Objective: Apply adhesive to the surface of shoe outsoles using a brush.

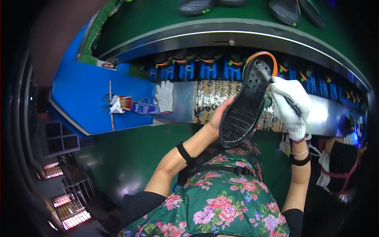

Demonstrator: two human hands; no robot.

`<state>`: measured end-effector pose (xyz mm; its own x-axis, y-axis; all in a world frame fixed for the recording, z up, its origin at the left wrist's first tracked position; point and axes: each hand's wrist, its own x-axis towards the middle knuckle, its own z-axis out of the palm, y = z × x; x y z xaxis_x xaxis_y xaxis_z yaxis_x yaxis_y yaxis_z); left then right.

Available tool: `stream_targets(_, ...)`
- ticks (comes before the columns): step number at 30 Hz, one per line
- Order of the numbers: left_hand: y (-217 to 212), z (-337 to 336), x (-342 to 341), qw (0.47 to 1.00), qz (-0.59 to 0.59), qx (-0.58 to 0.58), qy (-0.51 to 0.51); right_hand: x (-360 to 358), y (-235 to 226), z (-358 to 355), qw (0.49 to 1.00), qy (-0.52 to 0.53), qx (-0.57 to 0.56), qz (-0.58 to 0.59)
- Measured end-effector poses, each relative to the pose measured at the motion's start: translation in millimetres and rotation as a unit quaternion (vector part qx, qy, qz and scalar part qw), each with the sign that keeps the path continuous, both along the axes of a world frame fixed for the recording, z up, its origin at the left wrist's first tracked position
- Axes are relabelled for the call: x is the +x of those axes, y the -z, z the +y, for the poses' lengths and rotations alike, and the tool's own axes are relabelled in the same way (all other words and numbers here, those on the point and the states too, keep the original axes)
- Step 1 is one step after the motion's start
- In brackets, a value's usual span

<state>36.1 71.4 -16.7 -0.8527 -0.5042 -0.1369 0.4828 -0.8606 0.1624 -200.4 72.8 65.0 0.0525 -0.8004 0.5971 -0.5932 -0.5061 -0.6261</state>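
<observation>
A black shoe sole [246, 106] with an orange rim at its far end is held up, tread side toward me. My bare left hand [220, 116] grips its near left edge from behind. On my right hand [292, 106] is a white knit glove, and it closes on a thin dark tool [292, 106] that rests against the sole's right edge. Both wrists carry black bands. A floral apron [221, 197] covers my lap below the sole.
A curved green conveyor [158, 19] with a metal rim carries dark soles [195, 6] at the top. Beneath it runs a row of blue and orange fixtures [197, 69]. A blue table [87, 91] holds a white glove [164, 96], a plastic bottle [145, 108] and a stick. Another person [343, 166] sits at right.
</observation>
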Motion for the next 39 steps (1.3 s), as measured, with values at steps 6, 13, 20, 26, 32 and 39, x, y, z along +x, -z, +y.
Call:
stream_targets(6, -17, 7, 53, 0.992, 0.023, -0.006, -0.121, 52, -18, 19, 0.951, -0.162, 0.151, -0.215)
stream_targets(13, -80, -126, 202, 0.915, 0.175, -0.335, -0.138, 57, 31, 33, 0.826, -0.082, 0.221, -0.512)
stream_targets(20, -114, -262, 335, 0.751, -0.162, -0.135, -0.625, 90, 87, 44, 0.802, -0.058, 0.323, -0.499)
stream_targets(26, -105, -247, 160, 0.654, -0.477, -0.432, -0.397, 78, 112, 58, 0.740, -0.004, 0.351, -0.573)
stream_targets(32, -79, -278, 102, 0.389, -0.646, -0.567, -0.333, 73, 126, 48, 0.744, -0.001, 0.328, -0.583)
stream_targets(39, -88, -170, 182, 0.388, -0.461, -0.495, -0.627, 44, 121, 63, 0.698, 0.052, 0.301, -0.648)
